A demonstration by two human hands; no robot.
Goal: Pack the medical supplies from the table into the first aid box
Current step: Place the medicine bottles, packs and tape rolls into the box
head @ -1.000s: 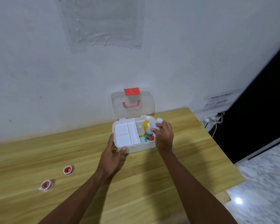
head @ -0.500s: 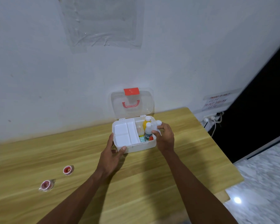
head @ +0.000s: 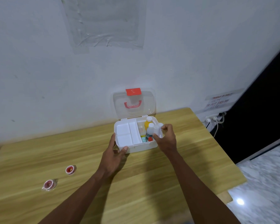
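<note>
The white first aid box (head: 136, 147) stands open at the table's far side, its clear lid (head: 133, 102) with a red latch leaning on the wall. A white insert tray (head: 126, 133) fills its left half. In the right half stand a yellow bottle (head: 147, 123) and a white bottle (head: 149, 131). My left hand (head: 114, 156) holds the box's front left corner. My right hand (head: 166, 138) grips a small white bottle (head: 158, 130) at the box's right end. Two red tape rolls (head: 70, 169) (head: 49, 184) lie on the table to the left.
The wooden table (head: 39, 151) meets the white wall at the back. Its right edge drops to a marble floor (head: 265, 183). A wall socket with cables (head: 214, 119) sits past the far right corner, beside a dark doorway.
My right hand has lowered the small white bottle a little further into the box's right end. The left hand and the box have stayed put.
</note>
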